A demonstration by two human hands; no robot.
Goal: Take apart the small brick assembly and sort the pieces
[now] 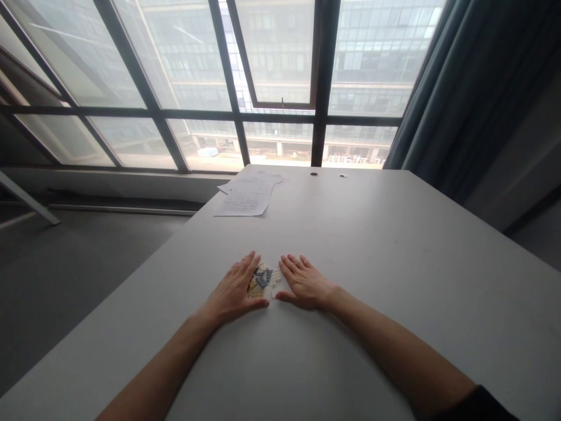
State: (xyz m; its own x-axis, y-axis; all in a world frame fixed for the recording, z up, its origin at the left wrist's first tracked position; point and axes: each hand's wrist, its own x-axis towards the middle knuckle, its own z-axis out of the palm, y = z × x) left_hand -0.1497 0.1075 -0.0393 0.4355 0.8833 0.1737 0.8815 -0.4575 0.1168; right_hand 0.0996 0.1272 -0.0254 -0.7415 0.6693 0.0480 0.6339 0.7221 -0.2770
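A small cluster of building bricks [263, 278], in grey, white and yellow, lies on the white table between my two hands. My left hand [239, 286] rests flat at the left side of the bricks, fingers stretched forward and thumb pointing right below them. On the other side, my right hand [304, 283] lies flat with its fingers stretched out and its thumb toward the left. Its fingertips and thumb are beside the white bricks [276, 277] at the right of the cluster. Parts of the cluster at its edges may be hidden by the hands.
The white table [350, 234] reaches to the windows. Printed sheets of paper [245, 197] lie at its far left. Two small round holes, one a dark cable hole [314, 174], are near the far edge. A dark curtain [456, 99] hangs at the right.
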